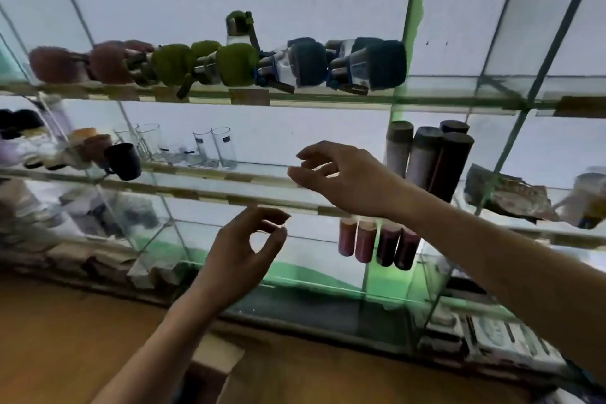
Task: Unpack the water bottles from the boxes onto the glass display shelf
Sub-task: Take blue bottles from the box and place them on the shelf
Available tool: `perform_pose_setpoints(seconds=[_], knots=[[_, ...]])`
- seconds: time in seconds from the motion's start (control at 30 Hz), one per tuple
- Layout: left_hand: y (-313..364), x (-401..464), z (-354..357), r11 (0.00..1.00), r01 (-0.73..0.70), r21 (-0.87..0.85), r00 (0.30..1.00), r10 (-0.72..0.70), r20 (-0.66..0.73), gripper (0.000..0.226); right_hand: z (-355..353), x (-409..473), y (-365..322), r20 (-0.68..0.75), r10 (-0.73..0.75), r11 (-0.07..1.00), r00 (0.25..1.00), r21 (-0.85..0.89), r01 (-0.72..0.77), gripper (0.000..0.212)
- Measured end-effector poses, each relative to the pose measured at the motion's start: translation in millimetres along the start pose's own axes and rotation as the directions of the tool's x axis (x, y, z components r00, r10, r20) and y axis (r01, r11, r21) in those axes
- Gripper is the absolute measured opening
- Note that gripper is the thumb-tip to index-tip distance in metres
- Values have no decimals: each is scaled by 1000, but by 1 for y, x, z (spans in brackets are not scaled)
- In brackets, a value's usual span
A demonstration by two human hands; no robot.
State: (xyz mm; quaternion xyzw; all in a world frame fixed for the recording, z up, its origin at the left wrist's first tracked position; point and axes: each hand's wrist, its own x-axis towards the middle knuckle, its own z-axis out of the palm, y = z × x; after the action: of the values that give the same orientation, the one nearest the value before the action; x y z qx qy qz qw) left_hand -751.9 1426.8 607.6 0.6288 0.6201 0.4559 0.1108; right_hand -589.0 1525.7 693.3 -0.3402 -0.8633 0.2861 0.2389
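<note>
Water bottles lie on their sides along the upper glass shelf (pixel 328 98): pink-sleeved ones (pixel 59 64) at left, green-sleeved ones (pixel 236 64) in the middle, blue-sleeved ones (pixel 383 64) at right. One green-capped bottle (pixel 237 26) stands upright behind them. My right hand (pixel 344 175) hovers in front of the middle shelf (pixel 255 179), fingers loosely curled and empty. My left hand (pixel 242 256) is lower, thumb and forefinger nearly meeting, holding nothing. A cardboard box (pixel 213 361) shows at the bottom between my arms.
Drinking glasses (pixel 214 147) and dark mugs (pixel 123 161) stand on the middle shelf at left. Tall dark flasks (pixel 436 157) stand at right, with red and maroon bottles (pixel 377 244) below them. Crumpled packaging (pixel 511 193) lies far right. White boxes (pixel 498 338) sit at lower right.
</note>
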Motion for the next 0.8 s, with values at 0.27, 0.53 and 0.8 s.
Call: perform_pose_setpoints(seconds=[0.27, 0.53, 0.8], knots=[[-23, -87, -69, 969, 194, 153, 981, -193, -25, 26, 88, -2, -38, 227, -59, 996, 972, 72, 44, 52], [-85, -139, -144, 935, 329, 134, 943, -319, -93, 31, 168, 30, -105, 373, -137, 988, 918, -17, 154, 55], [-193, -197, -219, 842, 505, 190, 862, -504, -59, 30, 304, 65, -144, 489, -101, 993, 866, 0, 116, 59]])
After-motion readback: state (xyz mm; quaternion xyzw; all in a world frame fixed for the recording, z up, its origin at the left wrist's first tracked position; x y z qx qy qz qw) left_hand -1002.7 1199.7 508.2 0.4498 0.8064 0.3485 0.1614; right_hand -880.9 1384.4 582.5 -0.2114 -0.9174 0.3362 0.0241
